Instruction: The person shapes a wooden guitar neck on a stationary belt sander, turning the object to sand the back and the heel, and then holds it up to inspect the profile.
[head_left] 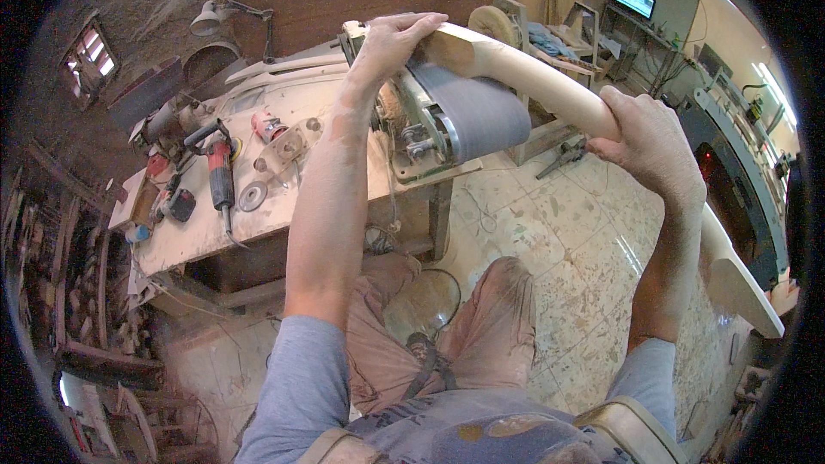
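A long, pale, curved wooden piece stretches from the upper middle of the head view down to the right, past my right forearm. Its far end is held by my left hand, with the fingers laid together over the top. Further along, my right hand is wrapped around the wood. Beneath the piece is a belt sander with a wide grey belt that looks smeared, as if running. The wood lies over the belt near my left hand; whether they touch I cannot tell.
On the dusty workbench to the left lie a red and black power tool, a round disc and a cordless tool. A desk lamp stands behind. Far right are a lit monitor and a large dark machine.
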The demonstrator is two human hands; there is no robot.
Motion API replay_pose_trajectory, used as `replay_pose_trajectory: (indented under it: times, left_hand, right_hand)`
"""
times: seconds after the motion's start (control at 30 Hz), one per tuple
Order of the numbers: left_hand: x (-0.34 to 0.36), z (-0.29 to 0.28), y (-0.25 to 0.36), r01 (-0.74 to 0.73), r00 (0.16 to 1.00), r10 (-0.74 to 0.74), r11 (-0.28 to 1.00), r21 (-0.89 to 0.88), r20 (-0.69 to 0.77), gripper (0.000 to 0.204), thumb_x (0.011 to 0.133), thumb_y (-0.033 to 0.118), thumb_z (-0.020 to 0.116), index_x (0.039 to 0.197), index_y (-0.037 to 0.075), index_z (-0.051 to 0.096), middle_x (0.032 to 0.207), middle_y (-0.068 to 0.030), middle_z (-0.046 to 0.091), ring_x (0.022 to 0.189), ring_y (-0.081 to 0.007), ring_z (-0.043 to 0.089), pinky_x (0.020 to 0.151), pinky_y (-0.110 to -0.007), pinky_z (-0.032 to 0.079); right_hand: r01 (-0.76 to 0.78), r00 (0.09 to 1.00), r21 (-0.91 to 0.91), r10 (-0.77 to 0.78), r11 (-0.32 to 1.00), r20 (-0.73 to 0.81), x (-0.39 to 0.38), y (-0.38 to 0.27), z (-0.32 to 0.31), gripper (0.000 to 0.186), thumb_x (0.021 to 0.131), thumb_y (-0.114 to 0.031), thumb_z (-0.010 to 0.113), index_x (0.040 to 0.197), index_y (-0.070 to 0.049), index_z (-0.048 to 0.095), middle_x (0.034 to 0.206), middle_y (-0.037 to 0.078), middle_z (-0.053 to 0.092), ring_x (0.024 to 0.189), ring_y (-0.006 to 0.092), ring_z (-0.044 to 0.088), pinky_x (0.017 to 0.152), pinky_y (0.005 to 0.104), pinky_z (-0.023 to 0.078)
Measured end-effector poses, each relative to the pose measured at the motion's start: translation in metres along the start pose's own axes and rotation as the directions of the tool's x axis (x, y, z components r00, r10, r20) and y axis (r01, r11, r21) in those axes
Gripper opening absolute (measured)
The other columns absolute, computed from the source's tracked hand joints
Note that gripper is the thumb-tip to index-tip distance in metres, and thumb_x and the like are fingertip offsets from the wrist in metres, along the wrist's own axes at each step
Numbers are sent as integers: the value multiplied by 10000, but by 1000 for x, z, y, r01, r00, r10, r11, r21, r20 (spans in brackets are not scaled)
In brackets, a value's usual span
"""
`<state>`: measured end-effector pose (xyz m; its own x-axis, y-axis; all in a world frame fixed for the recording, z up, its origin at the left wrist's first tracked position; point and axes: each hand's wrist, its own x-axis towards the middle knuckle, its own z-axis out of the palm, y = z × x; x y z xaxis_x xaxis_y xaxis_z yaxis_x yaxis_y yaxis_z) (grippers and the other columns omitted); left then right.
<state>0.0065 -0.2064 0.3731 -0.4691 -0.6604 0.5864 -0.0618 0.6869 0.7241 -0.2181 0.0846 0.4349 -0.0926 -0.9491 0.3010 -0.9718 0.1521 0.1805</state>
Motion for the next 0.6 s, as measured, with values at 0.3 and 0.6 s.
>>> replay_pose_trajectory:
  times: [0.3,0.6]
  left_hand:
    - [-1,8,3,-21,1000,22,998,60,-16,413,991,439,623,1206,108,746,1207,-114,729,1093,-184,666,979,-315,503]
    - [-6,-1,3,22,997,-12,991,129,-76,423,979,453,638,1218,118,740,1178,-79,743,1051,-159,678,949,-301,509]
  right_hand:
    - [21,1000,26,-21,999,10,7,19,1,437,754,-329,817,1057,-76,629,925,176,701,933,381,674,826,475,529]
    - [96,995,69,-96,993,-5,25,23,0,596,720,-291,817,1260,-101,650,1005,179,710,977,373,678,883,472,528]
